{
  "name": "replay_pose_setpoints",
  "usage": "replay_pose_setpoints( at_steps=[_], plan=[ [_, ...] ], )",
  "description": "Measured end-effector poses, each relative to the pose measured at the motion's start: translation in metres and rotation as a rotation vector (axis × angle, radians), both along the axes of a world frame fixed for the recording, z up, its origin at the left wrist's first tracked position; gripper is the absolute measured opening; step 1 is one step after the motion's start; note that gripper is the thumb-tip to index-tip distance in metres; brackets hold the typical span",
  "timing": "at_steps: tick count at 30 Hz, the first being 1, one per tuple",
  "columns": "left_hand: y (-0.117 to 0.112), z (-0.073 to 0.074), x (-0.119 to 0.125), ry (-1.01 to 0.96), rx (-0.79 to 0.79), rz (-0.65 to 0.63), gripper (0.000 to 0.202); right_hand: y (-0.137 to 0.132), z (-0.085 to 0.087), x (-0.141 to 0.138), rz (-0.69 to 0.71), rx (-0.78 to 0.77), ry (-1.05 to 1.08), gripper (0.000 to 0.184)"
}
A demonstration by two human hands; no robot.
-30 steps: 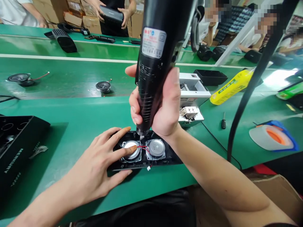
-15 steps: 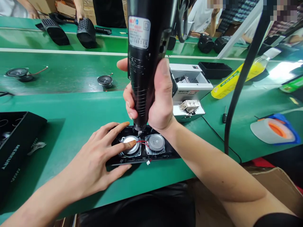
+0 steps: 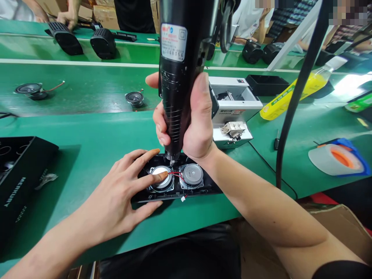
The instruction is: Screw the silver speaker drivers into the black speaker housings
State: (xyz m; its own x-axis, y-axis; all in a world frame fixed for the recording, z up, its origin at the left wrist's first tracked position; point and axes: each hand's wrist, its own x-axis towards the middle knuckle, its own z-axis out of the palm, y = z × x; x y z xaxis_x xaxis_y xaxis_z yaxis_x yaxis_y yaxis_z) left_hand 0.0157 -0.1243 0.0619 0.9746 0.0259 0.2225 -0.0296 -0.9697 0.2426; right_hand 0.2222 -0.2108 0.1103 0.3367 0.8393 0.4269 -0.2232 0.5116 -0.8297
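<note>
My right hand (image 3: 197,120) is wrapped round an upright black electric screwdriver (image 3: 176,89) with a white label. Its tip points down at the rear edge of the left speaker, between the two; the screw itself I cannot make out. Beneath it lies a long black speaker housing (image 3: 209,186) holding a silver-backed left speaker (image 3: 158,185) and a right speaker (image 3: 193,174). Red wires join them, and a small white plug (image 3: 183,198) hangs over the near edge. My left hand (image 3: 124,190) spans the housing's left end, thumb at the near side, one finger pressing the left speaker.
Loose speakers (image 3: 135,99) lie on the green conveyor (image 3: 95,85) beyond. A white machine (image 3: 236,108), a yellow bottle (image 3: 290,97) and a tape roll (image 3: 334,158) stand to the right. At left is a black box (image 3: 26,182). Co-workers handle black speaker shells (image 3: 103,43) opposite.
The loose speakers on the conveyor have shifted slightly right. A co-worker's hand has moved left, off one black shell. My hands and the screwdriver keep nearly the same place on the housing.
</note>
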Motion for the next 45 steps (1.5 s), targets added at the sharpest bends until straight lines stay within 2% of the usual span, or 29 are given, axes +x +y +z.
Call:
replay_pose_setpoints(
  at_steps=[10, 17, 22, 28, 32, 38, 42, 45],
  plan=[
    [-0.001, 0.0, 0.002, -0.007, -0.012, 0.0, 0.035, 0.0, 0.001, 0.001, -0.002, 0.005, 0.005, 0.069],
    [-0.001, 0.003, 0.002, 0.034, -0.012, 0.012, 0.036, -0.004, -0.001, 0.0, -0.022, 0.007, -0.013, 0.05],
    [-0.004, 0.0, 0.0, 0.017, -0.042, 0.042, 0.034, -0.004, 0.001, -0.001, -0.087, 0.034, 0.01, 0.048],
    [-0.006, 0.0, -0.002, 0.011, -0.037, 0.051, 0.034, 0.001, -0.009, -0.003, -0.036, 0.042, 0.006, 0.058],
    [-0.006, 0.002, -0.001, 0.01, -0.022, 0.031, 0.034, 0.0, -0.009, -0.007, 0.025, 0.034, 0.013, 0.067],
    [-0.005, -0.001, -0.004, 0.001, -0.02, 0.028, 0.035, -0.002, -0.012, -0.009, 0.041, 0.031, -0.026, 0.053],
    [-0.008, -0.001, -0.005, 0.021, -0.036, 0.074, 0.035, 0.001, -0.02, -0.005, 0.088, 0.104, -0.046, 0.049],
    [-0.009, 0.0, -0.004, 0.034, -0.05, 0.076, 0.036, 0.0, -0.022, -0.003, 0.124, 0.091, -0.004, 0.05]
  ],
)
